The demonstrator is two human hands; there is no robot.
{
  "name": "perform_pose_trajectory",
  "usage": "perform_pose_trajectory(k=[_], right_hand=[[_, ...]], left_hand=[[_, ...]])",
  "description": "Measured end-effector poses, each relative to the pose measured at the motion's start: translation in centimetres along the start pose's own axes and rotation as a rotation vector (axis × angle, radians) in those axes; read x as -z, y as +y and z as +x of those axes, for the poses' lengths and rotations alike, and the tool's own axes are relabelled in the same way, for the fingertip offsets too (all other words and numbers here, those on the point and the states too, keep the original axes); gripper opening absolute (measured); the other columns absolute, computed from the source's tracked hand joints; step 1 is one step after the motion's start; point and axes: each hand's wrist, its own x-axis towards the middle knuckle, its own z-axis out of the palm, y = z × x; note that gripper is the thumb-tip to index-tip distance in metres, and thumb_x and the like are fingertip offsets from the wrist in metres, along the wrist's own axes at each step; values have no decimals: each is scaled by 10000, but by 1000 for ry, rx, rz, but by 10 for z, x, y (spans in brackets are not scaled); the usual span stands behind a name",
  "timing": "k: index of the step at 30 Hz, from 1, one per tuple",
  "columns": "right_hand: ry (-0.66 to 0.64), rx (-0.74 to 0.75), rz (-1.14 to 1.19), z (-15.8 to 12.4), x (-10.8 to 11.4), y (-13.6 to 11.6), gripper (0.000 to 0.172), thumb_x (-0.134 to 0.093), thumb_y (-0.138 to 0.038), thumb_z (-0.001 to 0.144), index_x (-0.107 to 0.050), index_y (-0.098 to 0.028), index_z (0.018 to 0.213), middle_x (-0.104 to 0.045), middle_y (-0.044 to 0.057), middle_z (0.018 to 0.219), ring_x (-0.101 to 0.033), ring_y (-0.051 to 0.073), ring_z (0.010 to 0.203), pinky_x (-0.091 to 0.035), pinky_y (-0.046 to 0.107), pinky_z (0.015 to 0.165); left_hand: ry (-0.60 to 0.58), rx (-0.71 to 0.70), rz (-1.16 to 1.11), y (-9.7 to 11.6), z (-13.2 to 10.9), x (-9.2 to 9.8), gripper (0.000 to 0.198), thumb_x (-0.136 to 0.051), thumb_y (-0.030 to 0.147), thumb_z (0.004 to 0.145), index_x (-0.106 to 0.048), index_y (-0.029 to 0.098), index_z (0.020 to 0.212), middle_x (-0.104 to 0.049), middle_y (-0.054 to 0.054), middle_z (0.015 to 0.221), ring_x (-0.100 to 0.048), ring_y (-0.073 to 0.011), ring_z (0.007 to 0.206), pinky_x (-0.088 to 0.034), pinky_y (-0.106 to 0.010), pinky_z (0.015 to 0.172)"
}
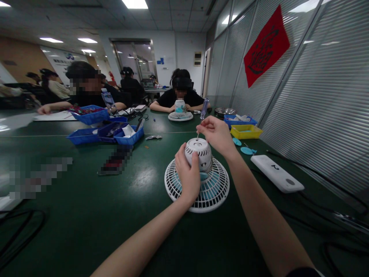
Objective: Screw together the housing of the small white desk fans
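A small white fan lies face down on the green table, its round grille at the bottom and its motor housing upward. Light blue blades show through the grille. My left hand is closed around the left side of the housing. Above it, my right hand pinches a screwdriver with a clear purplish handle, held nearly upright. Its thin shaft points down at a hole in the top of the housing. Whether a screw sits under the tip is too small to tell.
Right of the fan are light blue round parts, a yellow tray, a blue tray, a white power bank-like box and black cables. Blue bins stand to the left. Across the table a person handles a similar fan.
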Motion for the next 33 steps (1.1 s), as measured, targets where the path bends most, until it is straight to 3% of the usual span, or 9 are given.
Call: perform_pose_trajectory(k=[5, 13, 18, 33], right_hand=[[-2, -21, 20, 0, 0, 1, 166, -675, -283, 814, -566, -198, 722, -731, 58, 781, -701, 175, 714, -532, 275, 575], [-51, 2, -9, -2, 3, -4, 124, -561, -160, 846, -619, -175, 737, -735, 63, 777, -690, 153, 715, -526, 279, 635], [-61, 25, -27, -2, 3, -3, 144, -526, -174, 866, -603, -183, 746, -726, 60, 778, -680, 152, 710, -524, 279, 632], [-3, 76, -49, -2, 4, -1, 121, -600, -224, 849, -617, -200, 731, -709, 36, 746, -689, 172, 720, -545, 326, 738]], left_hand=[[2, -10, 3, -1, 0, 0, 440, -465, 426, 911, -479, 221, 1301, -540, -133, 1380, -467, -257, 1353, -334, -446, 1167], [0, -9, 2, 1, 0, 1, 418, -458, 417, 917, -483, 235, 1293, -544, -132, 1383, -468, -259, 1353, -332, -458, 1171], [-2, -7, 15, 1, 0, 1, 430, -459, 424, 919, -483, 226, 1300, -544, -133, 1378, -467, -254, 1355, -327, -450, 1176], [8, -11, 13, -1, 1, 0, 433, -461, 420, 920, -482, 226, 1307, -544, -133, 1385, -467, -252, 1359, -324, -445, 1180]])
